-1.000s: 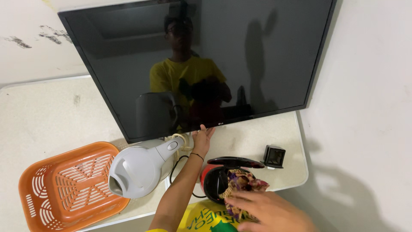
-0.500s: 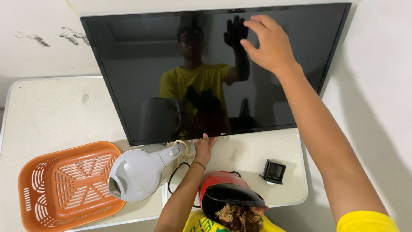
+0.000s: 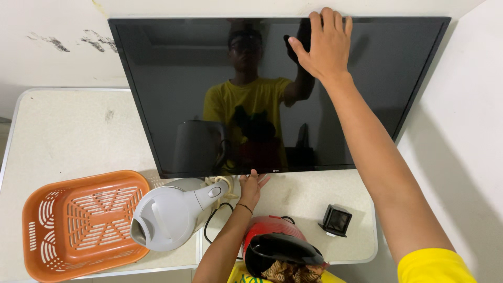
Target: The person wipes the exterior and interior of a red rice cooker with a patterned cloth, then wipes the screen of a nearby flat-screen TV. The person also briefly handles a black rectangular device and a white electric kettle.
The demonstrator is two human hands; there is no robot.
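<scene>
Nearest lies a red and black helmet [image 3: 280, 250], then a grey electric kettle [image 3: 170, 214] beside an orange plastic basket [image 3: 78, 222] and a small black cube [image 3: 336, 220] on the speckled white table [image 3: 63, 136]. The left hand [image 3: 252, 186], fingers spread, props the bottom edge of the black flat-screen television [image 3: 178, 94]. The right hand [image 3: 324, 44] clamps its top edge against the stained white wall [image 3: 52, 26].

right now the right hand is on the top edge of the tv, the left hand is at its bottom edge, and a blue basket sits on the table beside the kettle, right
Not quite: the basket is orange, not blue, as the head view shows. The rest holds: the right hand is on the top edge of the tv, the left hand is at its bottom edge, and the basket sits on the table beside the kettle.
</scene>
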